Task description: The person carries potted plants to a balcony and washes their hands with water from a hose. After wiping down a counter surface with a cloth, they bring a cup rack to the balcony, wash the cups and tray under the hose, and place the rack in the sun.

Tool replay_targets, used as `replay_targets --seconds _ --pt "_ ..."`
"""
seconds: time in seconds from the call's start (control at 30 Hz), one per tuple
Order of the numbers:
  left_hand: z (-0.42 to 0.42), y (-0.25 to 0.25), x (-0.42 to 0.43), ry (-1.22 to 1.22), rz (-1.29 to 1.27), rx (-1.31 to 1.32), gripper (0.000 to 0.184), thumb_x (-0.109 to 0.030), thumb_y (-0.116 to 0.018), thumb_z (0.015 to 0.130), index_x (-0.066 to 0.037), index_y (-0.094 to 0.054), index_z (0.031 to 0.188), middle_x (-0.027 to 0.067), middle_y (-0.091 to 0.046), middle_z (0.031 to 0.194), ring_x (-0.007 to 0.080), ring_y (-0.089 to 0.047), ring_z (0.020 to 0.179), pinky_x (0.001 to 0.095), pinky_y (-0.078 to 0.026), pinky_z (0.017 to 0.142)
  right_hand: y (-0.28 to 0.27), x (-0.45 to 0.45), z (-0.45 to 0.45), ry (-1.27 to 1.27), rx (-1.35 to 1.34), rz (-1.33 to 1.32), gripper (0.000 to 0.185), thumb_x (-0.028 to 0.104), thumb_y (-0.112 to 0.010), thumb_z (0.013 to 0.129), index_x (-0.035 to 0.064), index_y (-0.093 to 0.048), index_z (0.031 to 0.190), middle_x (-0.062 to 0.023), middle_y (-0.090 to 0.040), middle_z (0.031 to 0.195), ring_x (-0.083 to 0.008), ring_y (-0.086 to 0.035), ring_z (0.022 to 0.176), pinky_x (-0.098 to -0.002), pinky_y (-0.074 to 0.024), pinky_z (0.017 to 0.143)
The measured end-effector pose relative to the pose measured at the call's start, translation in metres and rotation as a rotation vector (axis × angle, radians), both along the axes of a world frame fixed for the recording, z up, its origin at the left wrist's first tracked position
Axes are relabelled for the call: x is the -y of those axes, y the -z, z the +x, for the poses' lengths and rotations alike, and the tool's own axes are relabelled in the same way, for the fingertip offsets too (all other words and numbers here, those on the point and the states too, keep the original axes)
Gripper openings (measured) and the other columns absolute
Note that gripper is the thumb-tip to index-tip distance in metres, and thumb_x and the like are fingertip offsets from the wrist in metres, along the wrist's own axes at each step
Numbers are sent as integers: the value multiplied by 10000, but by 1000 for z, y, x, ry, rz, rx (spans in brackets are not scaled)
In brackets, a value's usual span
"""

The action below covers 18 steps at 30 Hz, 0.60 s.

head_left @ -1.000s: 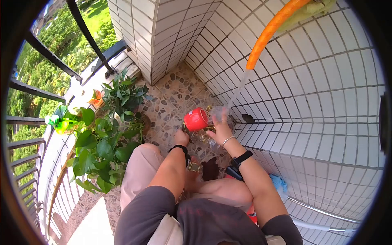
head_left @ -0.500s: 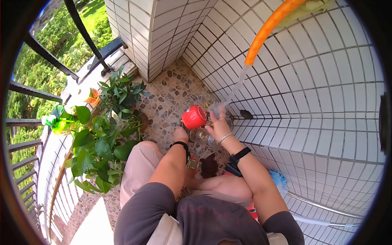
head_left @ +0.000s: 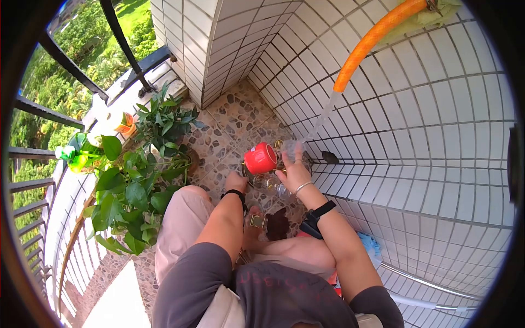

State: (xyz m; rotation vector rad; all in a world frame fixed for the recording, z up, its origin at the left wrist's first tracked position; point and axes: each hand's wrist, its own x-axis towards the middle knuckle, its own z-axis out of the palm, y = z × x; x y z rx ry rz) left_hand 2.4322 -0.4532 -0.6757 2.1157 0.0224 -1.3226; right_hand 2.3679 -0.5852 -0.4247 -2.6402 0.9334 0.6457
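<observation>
My right hand (head_left: pixel 296 170) is under the stream of water, fingers stretched and thumb apart; a clear, glassy shape by its fingertips is blurred by the water. Just left of it a red mug (head_left: pixel 260 158) tilts with its rim to the right. My left hand (head_left: pixel 235 181) is low beside the mug's left side, close to a gold-coloured part. Its fingers are mostly hidden, so I cannot tell whether it grips anything. Clear glassware (head_left: pixel 281 189) lies below the mug, between my hands. The orange hose (head_left: pixel 363 46) pours water from the upper right.
Potted plants (head_left: pixel 136 186) stand on the left by the railing (head_left: pixel 54 117). A green-capped bottle (head_left: pixel 79 156) sits on the ledge. White tiled wall (head_left: pixel 415 126) rises on the right, with a dark drain opening (head_left: pixel 330 157). A dark brown piece (head_left: pixel 278 224) lies on the pebbled floor (head_left: pixel 235 112).
My left hand has shifted slightly left, away from the red mug. My right hand stays under the water. The view has shifted a little.
</observation>
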Motion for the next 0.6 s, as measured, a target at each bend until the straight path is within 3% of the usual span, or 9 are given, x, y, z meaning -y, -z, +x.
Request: replay_targets --seconds 0.03,0.1,0.13,0.2,0.27,0.33,0.4,0.5,0.6 --pt "-2 -5 -1 39 -16 80 209 -213 -620 775 -53 -635 907 198 -646 756 343 -642 703 408 -509 628 0 0 -1 -23 10 -11 691 355 -627 789 79 -352 1360 -314 11 1439 -430 -467 1141 -379 -438 917" --pt "-9 -16 0 -57 -105 515 250 -265 -624 770 -21 -657 725 167 -636 659 307 -622 531 407 -488 507 -1 1 -2 -53 13 -24 704 374 -619 790 89 -339 1370 -301 11 1446 -419 -458 1158 -385 -434 921" --pt "-9 -16 1 -64 -102 509 250 -265 -624 770 -21 -657 725 167 -636 659 307 -622 531 407 -488 507 -2 1 -2 -34 -1 -15 673 395 -590 804 125 -346 1370 -254 0 1465 -414 -489 1120 -437 -433 902" --pt "-6 -13 5 -184 -173 403 302 -339 -576 808 -59 -679 852 169 -653 793 342 -625 808 411 -493 728 -2 5 -3 -14 -22 -8 643 417 -560 818 161 -353 1370 -208 -12 1483 -409 -521 1082 -489 -433 882" --pt "-6 10 10 -249 -141 241 311 -337 -580 802 -42 -677 813 173 -652 756 326 -636 768 398 -500 709 2 10 -8 -29 -10 -51 614 440 -538 827 199 -365 1365 -136 23 1502 -390 -524 1088 -544 -421 864" --pt "1 22 15 -309 -112 86 324 -335 -585 796 -25 -676 773 176 -650 719 310 -647 729 385 -507 690 10 12 -10 -44 12 -41 610 438 -535 830 196 -367 1364 -128 28 1503 -387 -523 1090 -550 -419 864" --pt "17 1 11 -265 -137 -79 454 -382 -633 773 69 -634 721 155 -617 588 230 -626 479 352 -491 463 13 10 -13 -56 36 -28 606 436 -532 833 192 -369 1363 -120 33 1505 -384 -522 1092 -556 -417 864" --pt "36 -47 10 -281 -101 -129 449 -353 -675 725 93 -627 727 180 -626 625 261 -648 543 357 -503 479 12 13 -9 -57 38 -29 596 428 -529 836 197 -371 1363 -125 41 1504 -377 -531 1080 -572 -410 862" --pt "36 -49 10 -278 -98 -111 445 -337 -671 712 102 -626 768 216 -639 715 302 -661 648 387 -510 527 10 10 -7 -54 22 -33 583 422 -532 836 207 -385 1357 -125 45 1504 -375 -523 1096 -575 -406 866"
